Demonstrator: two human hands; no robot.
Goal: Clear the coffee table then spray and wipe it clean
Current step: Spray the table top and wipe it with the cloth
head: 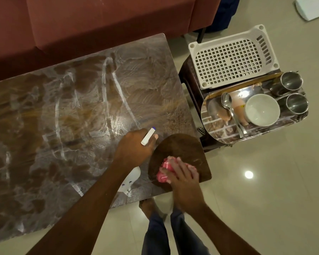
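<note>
Coffee table [44, 126] is covered in white streaky smears across nearly the whole top; one dark, smear-free patch sits at its near right corner. Right hand [180, 173] presses a bunched pink cloth [164, 173] flat onto that patch, fingers spread and curled over the cloth, gripping it. Left hand [134, 146] is wrapped around a white spray bottle [131, 179], fingers closed on the neck, with the nozzle [148, 136] pointing away over the tabletop. Bottle body shows below the forearm, held over the table's near edge; cannot tell if it touches the surface.

Beside the table on the right, a small side table [190, 78] carries a white plastic basket [232, 57] and a shiny steel tray [221, 133]. On the tray: a white bowl [261, 109] and a spoon [228, 105]. Two steel cups [291, 81] stand just beside the bowl. Red sofa [81, 21] sits behind the coffee table. The person's jeans [155, 234] and a bare foot [146, 206] show at the bottom, on the tiled floor [265, 199].
</note>
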